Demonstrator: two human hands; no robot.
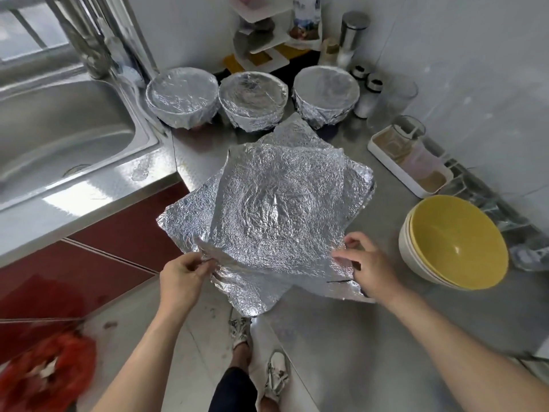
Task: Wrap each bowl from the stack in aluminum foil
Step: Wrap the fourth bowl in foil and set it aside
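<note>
A: Where is the foil seen?

B: A pile of crinkled foil sheets (pixel 267 209) is spread in the middle of the steel surface (pixel 371 328), its near-left part hanging past the edge over the floor. The top sheet (pixel 279 200) is laid askew on those beneath and bears a round dent at its centre.

A: State of each grip?

B: The left hand (pixel 182 276) is pinched closed on the near-left edge of the top sheet, which is lifted slightly there. The right hand (pixel 368 267) is laid at the near-right corner of the pile, fingers curled onto the foil; whether a sheet is actually gripped cannot be told.

A: Bowls?

B: The stack of bowls (pixel 454 242), yellow inside and cream outside, is noted on the right, just apart from the foil. Three wrapped bowls are lined up on the far side: left (pixel 182 96), middle (pixel 252 99), right (pixel 325 95).

A: Other items?

B: A sink (pixel 59 138) is recorded far left, a white tray (pixel 410 165) far right.
</note>
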